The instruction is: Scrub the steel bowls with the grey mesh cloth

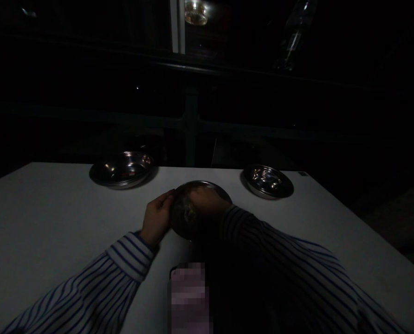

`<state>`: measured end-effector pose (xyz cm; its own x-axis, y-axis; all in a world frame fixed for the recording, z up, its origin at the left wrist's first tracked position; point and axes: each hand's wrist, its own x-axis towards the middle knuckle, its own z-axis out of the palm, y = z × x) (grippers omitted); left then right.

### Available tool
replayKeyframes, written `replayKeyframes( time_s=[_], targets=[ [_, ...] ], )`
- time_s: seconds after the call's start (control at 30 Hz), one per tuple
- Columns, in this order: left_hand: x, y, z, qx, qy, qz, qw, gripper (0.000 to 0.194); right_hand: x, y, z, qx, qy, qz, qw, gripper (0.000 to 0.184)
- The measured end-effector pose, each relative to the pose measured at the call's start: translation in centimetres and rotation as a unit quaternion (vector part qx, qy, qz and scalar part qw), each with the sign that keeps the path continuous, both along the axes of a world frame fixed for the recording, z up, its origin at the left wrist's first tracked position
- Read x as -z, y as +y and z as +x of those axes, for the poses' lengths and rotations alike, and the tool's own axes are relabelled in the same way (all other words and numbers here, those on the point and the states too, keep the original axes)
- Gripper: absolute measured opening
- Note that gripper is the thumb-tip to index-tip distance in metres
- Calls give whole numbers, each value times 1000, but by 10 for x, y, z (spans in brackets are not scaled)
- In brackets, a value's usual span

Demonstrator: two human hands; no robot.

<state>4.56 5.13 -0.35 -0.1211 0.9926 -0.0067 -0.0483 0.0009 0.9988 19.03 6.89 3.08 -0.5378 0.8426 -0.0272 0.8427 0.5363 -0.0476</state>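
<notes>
A round metal bowl (179, 226) stands on the white table in front of me, in dim light. My left hand (156, 218) is closed on its left rim, thumb along the edge. Inside the bowl is my right hand (209, 201), reaching down from the right; darkness and blur hide its fingertips. Some small pale stuff (189, 212) lies in the bowl near those fingers, too dim to identify. Both arms wear striped sleeves.
Shiny metal bowls stand near the table's far edge, one at the left (121, 178) and one at the right (268, 183). A phone-shaped object (189, 299), its face pixelated, is nearest me. Beyond the white table (71, 218), a clear bottle (294, 39) shows in the dark.
</notes>
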Motion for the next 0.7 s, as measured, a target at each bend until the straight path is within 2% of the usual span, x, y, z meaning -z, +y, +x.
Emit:
replayKeyframes(
  time_s=[0.2,0.4,0.5,0.7],
  targets=[
    [0,-5,2,-13,-7,-10,1000,48,-2,7,7,48,-27,7,998,26],
    [4,-10,4,-44,95,-20,994,42,-4,9,2,56,-15,7,998,27],
    [3,-9,4,-62,115,-4,991,40,-5,9,-4,14,-1,-8,1000,27],
    [-1,-6,4,-79,136,21,987,37,-7,-1,-6,-134,16,-92,987,17]
  ],
)
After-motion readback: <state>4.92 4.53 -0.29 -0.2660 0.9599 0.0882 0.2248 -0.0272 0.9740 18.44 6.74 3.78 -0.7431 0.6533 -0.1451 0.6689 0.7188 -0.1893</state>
